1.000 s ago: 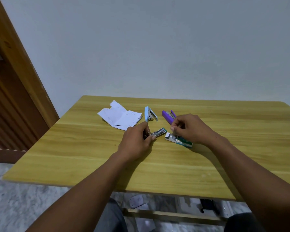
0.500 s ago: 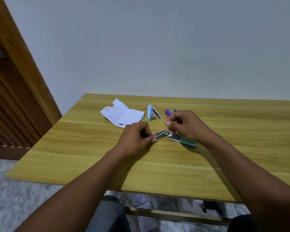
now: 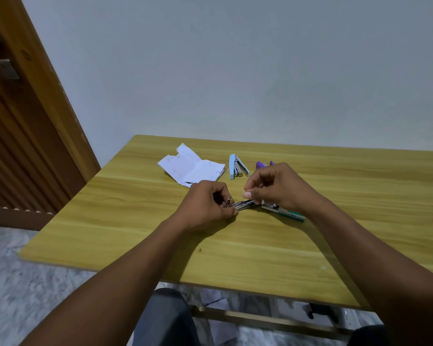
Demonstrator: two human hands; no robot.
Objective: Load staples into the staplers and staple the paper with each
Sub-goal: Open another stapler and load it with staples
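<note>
My left hand [image 3: 205, 208] grips a small metal stapler [image 3: 244, 204] low over the wooden table [image 3: 235, 245], its silver channel pointing right. My right hand [image 3: 278, 188] hovers just right of it with fingertips pinched together at the channel's end; whether a staple strip sits between them I cannot tell. A green and white staple box [image 3: 285, 212] lies open under my right wrist. A light blue stapler [image 3: 238, 167] lies behind on its side. A purple stapler [image 3: 261, 164] is mostly hidden behind my right hand. Creased white paper [image 3: 193, 168] lies at the back left.
A wooden door and frame [image 3: 35, 121] stand at the left. A plain wall runs behind the table. Below the front edge are a metal crossbar [image 3: 260, 318] and scraps on the marble floor.
My right hand lifted off the staple box and came left to the end of the metal stapler. My left hand kept its hold on the stapler, nearly still.
</note>
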